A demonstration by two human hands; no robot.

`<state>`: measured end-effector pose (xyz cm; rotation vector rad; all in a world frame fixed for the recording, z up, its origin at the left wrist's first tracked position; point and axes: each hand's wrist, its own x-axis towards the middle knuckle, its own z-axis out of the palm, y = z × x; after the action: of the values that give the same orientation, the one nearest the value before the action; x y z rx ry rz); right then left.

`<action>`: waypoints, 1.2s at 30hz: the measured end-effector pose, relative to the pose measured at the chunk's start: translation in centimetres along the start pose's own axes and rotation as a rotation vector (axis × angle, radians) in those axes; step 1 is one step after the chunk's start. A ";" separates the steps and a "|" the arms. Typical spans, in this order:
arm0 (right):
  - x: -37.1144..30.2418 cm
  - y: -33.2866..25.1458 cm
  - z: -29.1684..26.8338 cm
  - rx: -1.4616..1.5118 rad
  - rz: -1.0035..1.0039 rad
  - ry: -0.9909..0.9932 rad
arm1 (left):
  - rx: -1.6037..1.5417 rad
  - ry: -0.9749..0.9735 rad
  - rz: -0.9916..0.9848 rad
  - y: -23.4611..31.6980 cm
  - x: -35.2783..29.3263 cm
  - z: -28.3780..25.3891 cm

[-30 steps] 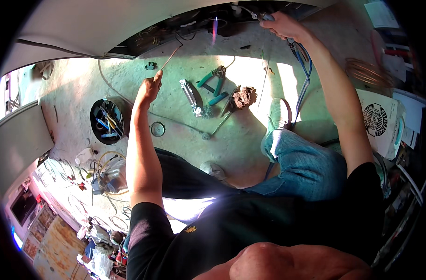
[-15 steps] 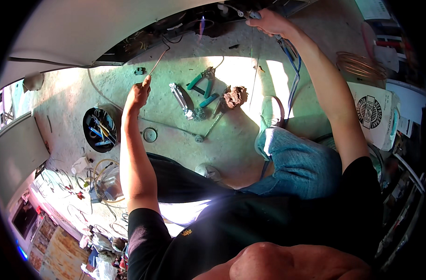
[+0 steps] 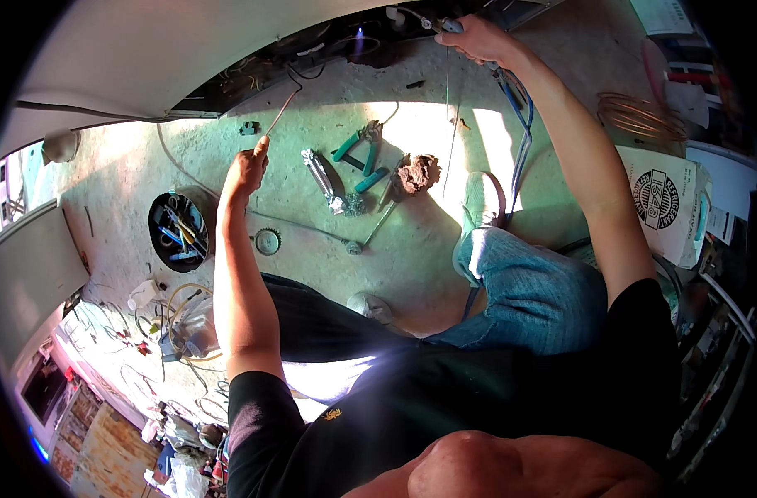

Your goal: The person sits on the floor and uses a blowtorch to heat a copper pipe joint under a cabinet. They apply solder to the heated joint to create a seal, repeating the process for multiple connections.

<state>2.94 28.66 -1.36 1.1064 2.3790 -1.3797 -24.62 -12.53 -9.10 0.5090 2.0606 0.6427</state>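
Note:
My left hand [image 3: 247, 168] is closed around a thin copper-coloured rod [image 3: 280, 114], which bends near its far end and points toward the dark opening under the large pale appliance [image 3: 187, 50]. At the top, my right hand [image 3: 482, 41] grips a gas torch [image 3: 432, 25] with a metal valve and curved neck. Blue hoses [image 3: 523, 137] hang down below that hand. A small bluish-violet flame [image 3: 360, 34] shows inside the dark opening, left of the torch. Shadow hides most parts in there, and the torch's tip is hard to make out.
Green-handled pliers [image 3: 357, 149], a silver foil-like packet [image 3: 320, 178] and a brown crumpled lump [image 3: 418, 173] lie on the concrete floor. A black tool bucket [image 3: 179, 231] stands left. Coiled copper tubing [image 3: 640, 116] and a white box [image 3: 664, 199] are right.
The flame looks shorter and smaller than before, with its lower glow gone. Both hands stay almost where they were, the rod still in the left and the torch in the right.

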 end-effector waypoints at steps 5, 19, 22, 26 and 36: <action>-0.2 -0.2 0.1 0.041 -0.013 0.032 | 0.011 0.017 0.016 0.5 -0.4 0.2; 0.3 0.1 0.3 0.062 -0.047 0.033 | 0.046 0.046 -0.006 -0.1 -0.1 0.2; 0.3 0.0 0.1 0.074 -0.050 0.025 | 0.040 0.047 -0.009 0.0 -0.2 0.2; 0.6 0.2 -0.1 0.013 0.007 -0.021 | 0.027 0.043 -0.032 0.4 -0.4 0.3; 0.6 0.0 0.2 0.033 -0.018 -0.017 | 0.066 0.044 0.004 -1.0 0.4 0.2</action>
<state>2.50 28.82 -1.79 1.0793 2.3684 -1.4333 -24.80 -12.98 -10.06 0.5419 2.1283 0.5944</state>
